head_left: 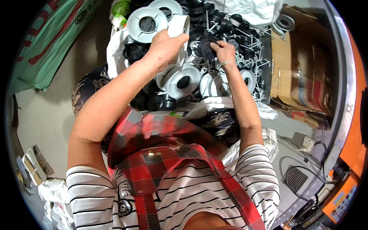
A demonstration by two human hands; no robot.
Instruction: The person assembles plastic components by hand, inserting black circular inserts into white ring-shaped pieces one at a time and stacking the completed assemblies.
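My left hand (165, 48) is closed on a white round flanged plastic piece (181, 27), which it holds tilted on edge. My right hand (225, 52) pinches a black round plastic cap (207, 47) between thumb and fingers, just right of the white piece. Beyond my left hand lies a white flanged disc (137, 23) with a black centre, and another overlaps it behind. Nearer to me a similar white disc (184, 82) rests among several more. Loose black caps (194, 11) and thin white plastic sticks (247, 46) fill the heap around both hands.
An open cardboard box (281, 65) stands right of the heap, with a grey ring (285, 22) at its far edge. White plastic sheeting (253, 11) lies at the back. A green printed sack (50, 46) is at far left. A grey machine (295, 168) with cables sits lower right.
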